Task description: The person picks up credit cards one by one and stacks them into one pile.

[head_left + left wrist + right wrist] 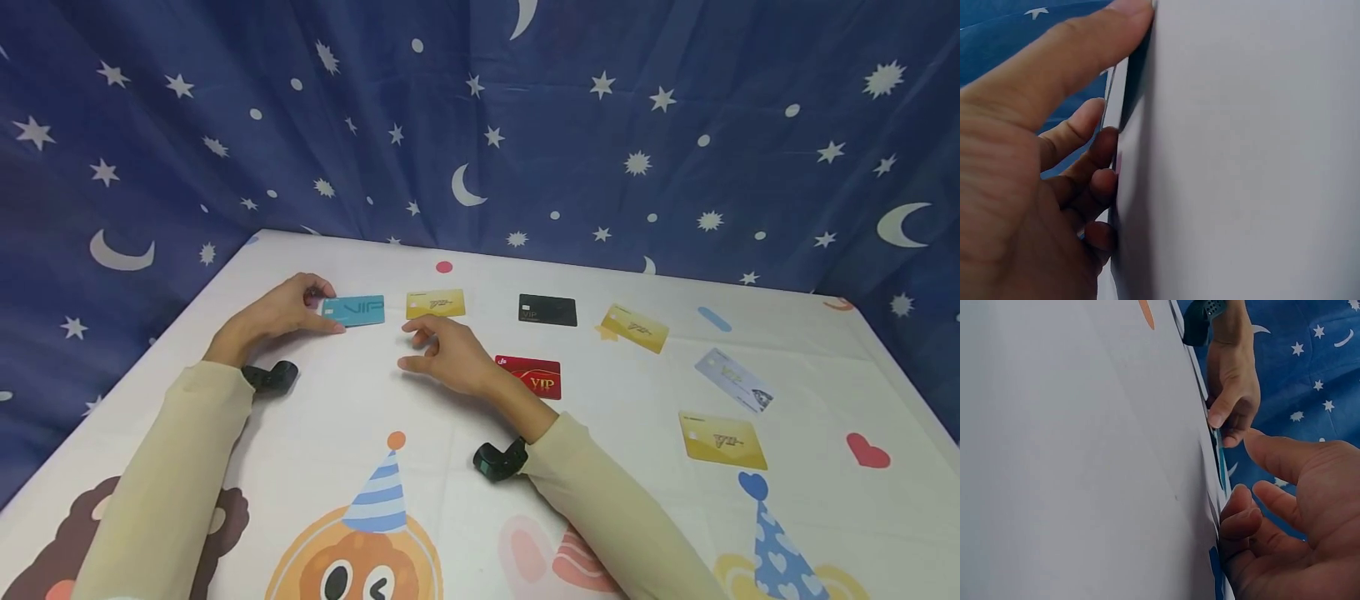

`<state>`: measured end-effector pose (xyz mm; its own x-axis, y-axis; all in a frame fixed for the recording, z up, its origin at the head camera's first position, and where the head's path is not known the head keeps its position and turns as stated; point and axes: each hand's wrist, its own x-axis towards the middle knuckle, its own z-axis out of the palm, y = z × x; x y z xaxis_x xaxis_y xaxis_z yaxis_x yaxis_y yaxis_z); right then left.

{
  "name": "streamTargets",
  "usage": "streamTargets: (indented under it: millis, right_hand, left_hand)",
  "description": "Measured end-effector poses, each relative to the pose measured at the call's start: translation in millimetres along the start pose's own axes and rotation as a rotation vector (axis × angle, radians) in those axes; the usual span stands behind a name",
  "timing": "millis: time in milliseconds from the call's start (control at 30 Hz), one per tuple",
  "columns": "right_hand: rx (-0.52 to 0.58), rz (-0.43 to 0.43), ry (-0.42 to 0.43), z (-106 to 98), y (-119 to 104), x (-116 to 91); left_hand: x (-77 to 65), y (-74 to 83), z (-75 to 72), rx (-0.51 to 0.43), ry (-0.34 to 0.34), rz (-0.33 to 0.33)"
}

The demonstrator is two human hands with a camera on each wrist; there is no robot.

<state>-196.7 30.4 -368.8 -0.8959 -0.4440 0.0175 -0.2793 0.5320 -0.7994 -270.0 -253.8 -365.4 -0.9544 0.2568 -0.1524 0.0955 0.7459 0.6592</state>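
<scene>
My left hand pinches the left end of a teal VIP card, its thumb at the near corner and fingers at the far one. Whether the card is lifted off the table I cannot tell. My right hand hovers with fingers loosely bent and nothing in them, just in front of a gold VIP card. The right forearm partly covers a red VIP card. In the right wrist view, my left hand appears beyond the right one, the teal card edge-on at its fingertips.
A black VIP card and another gold card lie along the back. Further right are a silver card and a third gold card. A white cartoon-print cloth covers the table; a blue starry curtain hangs behind.
</scene>
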Motion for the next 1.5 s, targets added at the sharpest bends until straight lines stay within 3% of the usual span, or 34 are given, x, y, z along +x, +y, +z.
streamTargets:
  millis: [100, 333, 500, 733, 1033, 1500]
  right_hand:
    - [0.011, 0.003, 0.006, 0, 0, 0]
    - [0.035, 0.0, 0.005, 0, 0, -1]
    - [0.039, -0.011, 0.02, 0, 0, -2]
    - [0.111, -0.019, 0.084, 0, 0, -2]
    - [0.253, -0.043, 0.146, -2, -2, -2]
    - [0.183, -0.084, 0.18, -4, -7, -3]
  left_hand:
    - [-3.6, 0.1, 0.2, 0.011, 0.025, 0.005]
    - [-16.1, -6.4, 2.0, 0.003, 0.126, 0.093]
    - [-20.7, -8.4, 2.9, 0.003, 0.178, 0.1]
    - [-20.6, 0.5, 2.2, -0.043, 0.141, 0.126]
    - [-23.4, 31.2, 4.9, -0.048, 0.082, 0.221]
    - [-21.9, 52.8, 15.8, 0.005, -0.022, 0.316]
